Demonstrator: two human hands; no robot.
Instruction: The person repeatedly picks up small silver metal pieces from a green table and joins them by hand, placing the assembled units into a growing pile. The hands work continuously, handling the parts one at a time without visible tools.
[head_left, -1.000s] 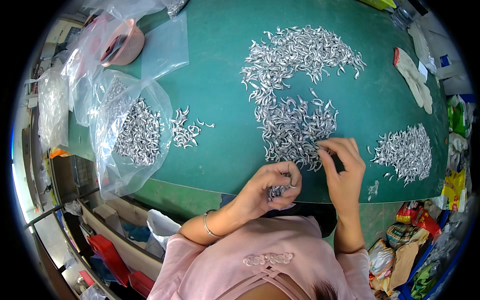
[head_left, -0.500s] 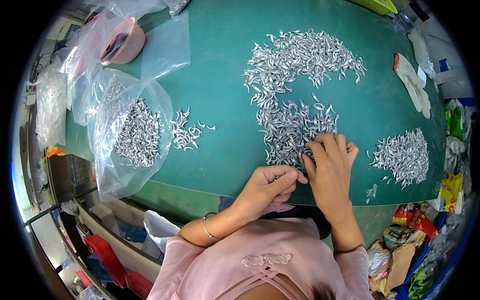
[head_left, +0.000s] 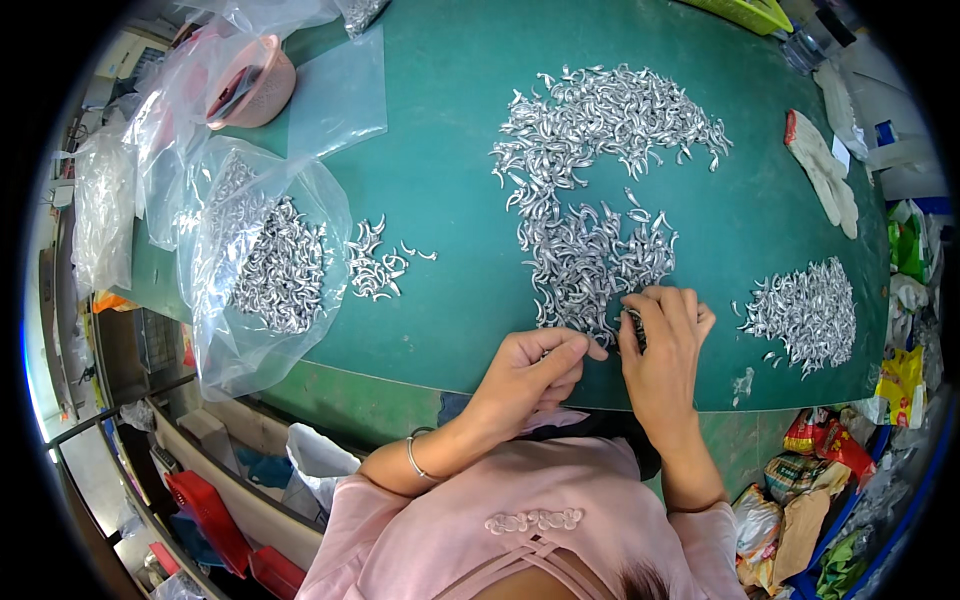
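A big heap of small curved silver metal parts [head_left: 590, 190] spreads over the green table [head_left: 450, 120]. My left hand [head_left: 530, 375] rests near the table's front edge with fingers curled around a few of those parts, its fingertips at the heap's near end. My right hand [head_left: 665, 345] lies beside it, fingers bent over the lower edge of the heap and pinching some parts. A smaller pile of the same parts [head_left: 805, 315] lies to the right of my right hand. Another small scatter [head_left: 375, 265] lies to the left.
A clear plastic bag [head_left: 265, 260] holding many silver parts lies at the left, with more bags and a pink bowl [head_left: 250, 85] behind it. A white glove [head_left: 825, 170] lies at the far right. Boxes and packets crowd the floor below the table edge.
My right hand moved left from the heap's edge toward my left hand, and both hands now meet at the near end of the heap. The left hand shifted slightly forward.
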